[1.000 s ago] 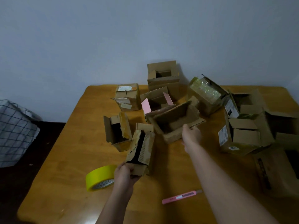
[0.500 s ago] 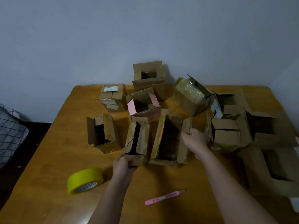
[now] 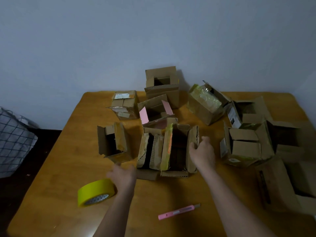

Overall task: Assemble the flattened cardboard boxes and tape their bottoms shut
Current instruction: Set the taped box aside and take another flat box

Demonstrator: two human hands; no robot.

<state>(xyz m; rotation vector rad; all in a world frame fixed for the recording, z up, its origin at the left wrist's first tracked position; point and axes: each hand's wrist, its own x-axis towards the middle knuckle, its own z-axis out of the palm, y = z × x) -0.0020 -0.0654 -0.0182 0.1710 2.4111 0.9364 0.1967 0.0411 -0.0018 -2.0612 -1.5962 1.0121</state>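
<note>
Across the bench (image 3: 56,170), wood-topped and set against a plain wall, roughly ten boxes are already stood up into shape; none looks flat from this view. Largest are the open ones at far right (image 3: 282,183), partly cut off by the frame edge. Behind them, a clear-wrapped box (image 3: 207,104) and a tall box (image 3: 162,86) at the back. Several carry yellow-green tape on edges, so some sealing looks done, but most bottoms are hidden; count of taped ones cannot be told.

Centre front: middle box (image 3: 177,149) lies with its opening up, flaps spread. Right hand (image 3: 202,151) grips its right flap, fingers curled over the edge. Just left, touching it, a narrow box (image 3: 150,151), flaps ragged.

Left hand (image 3: 124,175) is blurred, fingers spread, holding nothing, between the narrow box and the tape roll (image 3: 95,192), touching neither as far as can be seen.

Pink cutter (image 3: 178,212) lies near the front edge, untouched.

Judgement: forming mostly finished; taping of the two centre boxes looks outstanding.
</note>
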